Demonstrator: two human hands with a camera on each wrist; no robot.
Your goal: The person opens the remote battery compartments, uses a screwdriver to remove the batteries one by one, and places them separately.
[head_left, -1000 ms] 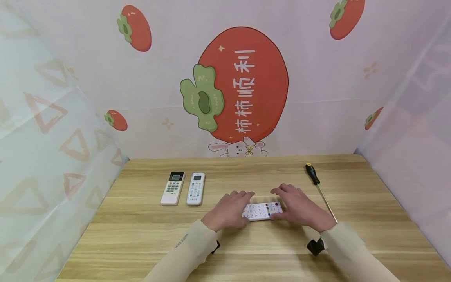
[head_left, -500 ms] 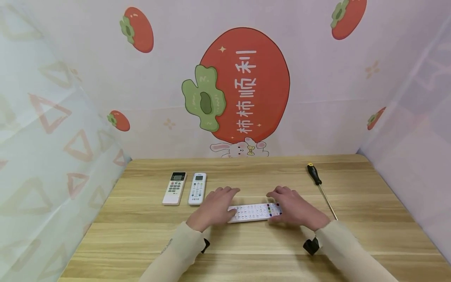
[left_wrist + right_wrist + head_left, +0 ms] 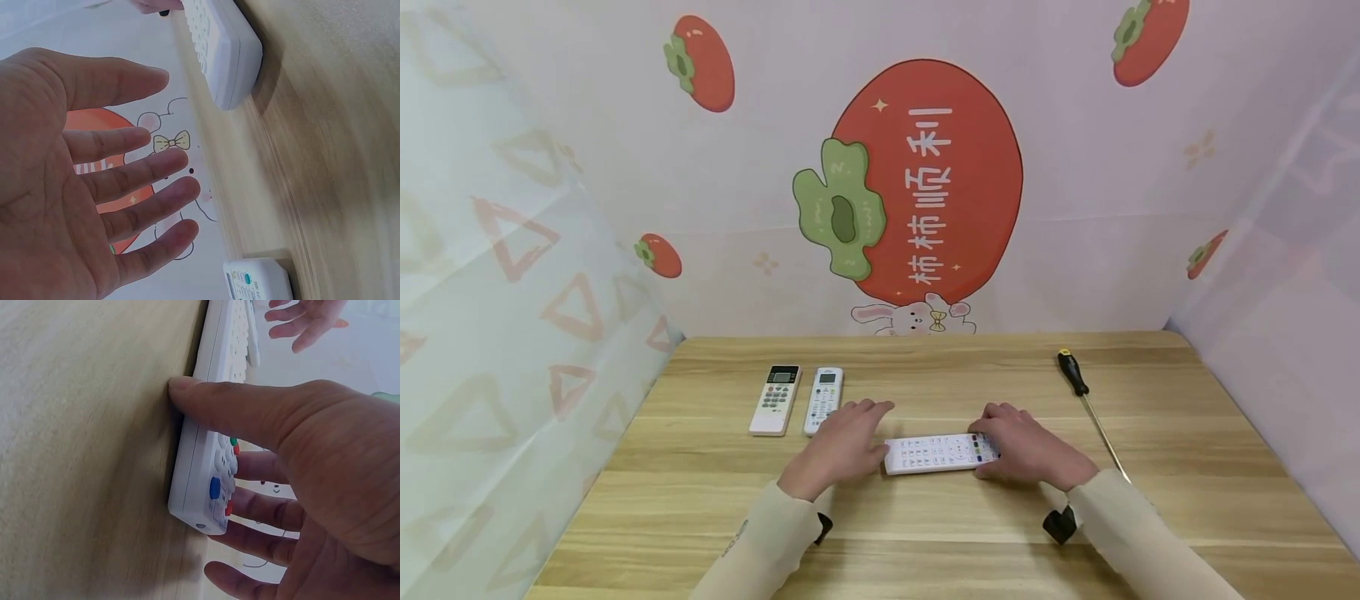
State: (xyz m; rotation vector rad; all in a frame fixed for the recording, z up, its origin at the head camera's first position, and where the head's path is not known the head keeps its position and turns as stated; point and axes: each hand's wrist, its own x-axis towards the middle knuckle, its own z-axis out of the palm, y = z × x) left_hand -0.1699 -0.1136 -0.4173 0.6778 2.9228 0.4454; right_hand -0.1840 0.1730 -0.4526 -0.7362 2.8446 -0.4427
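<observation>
A long white remote control (image 3: pixel 928 453) lies crosswise near the middle of the wooden table, buttons up. My right hand (image 3: pixel 1024 446) holds its right end, thumb along the near side and fingers at the far side, as the right wrist view shows the thumb (image 3: pixel 231 409) against the edge. My left hand (image 3: pixel 842 444) is just off the remote's left end. In the left wrist view its fingers (image 3: pixel 150 206) are spread and nearly straight, with nothing in the palm. The remote's far right portion is partly hidden by my right hand.
Two smaller remotes lie upright at the left: one with a black top (image 3: pixel 775 401) and a white one (image 3: pixel 824 398), its lower corner close behind my left hand. A screwdriver (image 3: pixel 1081 388) with a black handle lies at the right, beyond my right forearm. Printed cloth walls border the table (image 3: pixel 700 508).
My left hand has drawn away to the left from the long remote. The remote has shifted left and more of it shows. My right hand has closed round its right end.
</observation>
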